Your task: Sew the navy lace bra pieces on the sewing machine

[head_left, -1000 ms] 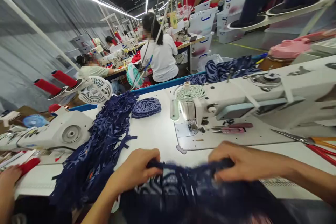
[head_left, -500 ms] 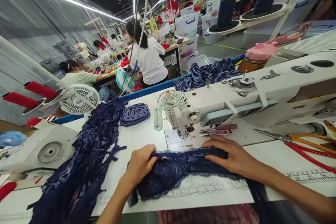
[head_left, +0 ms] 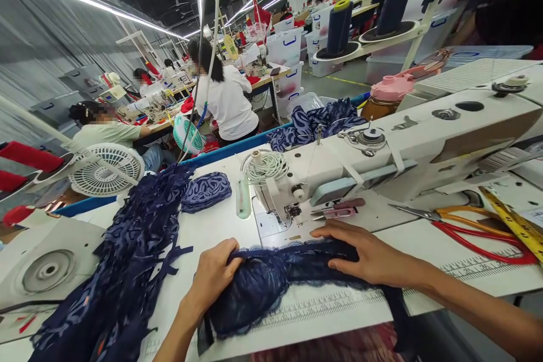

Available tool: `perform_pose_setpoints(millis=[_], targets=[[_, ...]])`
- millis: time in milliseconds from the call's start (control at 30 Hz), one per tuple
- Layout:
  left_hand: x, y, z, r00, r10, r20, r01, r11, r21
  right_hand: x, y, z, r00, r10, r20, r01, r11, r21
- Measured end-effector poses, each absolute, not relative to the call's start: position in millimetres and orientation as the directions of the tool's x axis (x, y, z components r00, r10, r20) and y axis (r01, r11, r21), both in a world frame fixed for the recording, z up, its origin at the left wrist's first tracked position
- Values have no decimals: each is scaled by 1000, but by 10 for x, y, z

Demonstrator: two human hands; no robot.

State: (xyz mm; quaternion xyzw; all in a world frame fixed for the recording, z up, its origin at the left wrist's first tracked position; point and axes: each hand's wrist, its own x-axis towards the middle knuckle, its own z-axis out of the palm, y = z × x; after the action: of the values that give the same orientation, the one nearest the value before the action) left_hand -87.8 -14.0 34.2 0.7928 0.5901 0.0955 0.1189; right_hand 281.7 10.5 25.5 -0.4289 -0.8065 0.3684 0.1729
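A navy lace garment piece lies across the white table just in front of the sewing machine. My left hand grips its bunched left end with fingers curled round the fabric. My right hand rests on its upper right edge, fingers pressed down on the lace, close to the needle plate. The garment's tail hangs over the table's front edge at the right.
A long heap of navy lace pieces lies at the left, with a folded piece behind. Pink snips, red and orange scissors, a yellow tape measure and a small white fan are on the table. Other people sew at benches behind.
The garment went from held up near me to laid flat on the table by the needle. Both hands moved forward with it, and my view shifted rightward.
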Motion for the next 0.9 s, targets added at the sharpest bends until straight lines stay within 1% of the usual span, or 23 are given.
perform_pose_setpoints(millis=[200, 300, 367, 433, 533, 567, 633, 733, 833, 900], targets=[[-850, -160, 370, 255, 967, 5, 916, -243, 318, 2798, 47, 215, -569, 820, 61, 547, 432, -717], [-881, -167, 430, 231, 973, -5, 901, -213, 377, 2836, 60, 141, -529, 839, 126, 555, 455, -696], [-867, -194, 495, 231, 973, 5, 882, -212, 422, 2848, 79, 105, -484, 860, 160, 555, 443, -704], [-750, -242, 547, 278, 959, 60, 843, -273, 463, 2818, 73, 127, -472, 868, 156, 538, 423, -729], [-337, -328, 521, 367, 907, 205, 728, -418, 544, 2687, 0, 271, -518, 850, 94, 501, 390, -772], [-160, -351, 483, 366, 896, 250, 685, -442, 580, 2634, -32, 330, -538, 839, 84, 482, 388, -785], [177, -367, 391, 382, 883, 271, 603, -461, 651, 2546, -85, 429, -566, 819, 95, 449, 403, -797], [482, -305, 303, 375, 904, 204, 502, -383, 775, 2530, -116, 488, -591, 801, 94, 468, 436, -769], [513, -186, 320, 353, 935, 35, 407, -187, 894, 2702, -94, 428, -572, 820, -9, 564, 385, -731], [466, -123, 348, 340, 935, -101, 347, -25, 938, 2944, -68, 332, -516, 856, -26, 624, 355, -696]])
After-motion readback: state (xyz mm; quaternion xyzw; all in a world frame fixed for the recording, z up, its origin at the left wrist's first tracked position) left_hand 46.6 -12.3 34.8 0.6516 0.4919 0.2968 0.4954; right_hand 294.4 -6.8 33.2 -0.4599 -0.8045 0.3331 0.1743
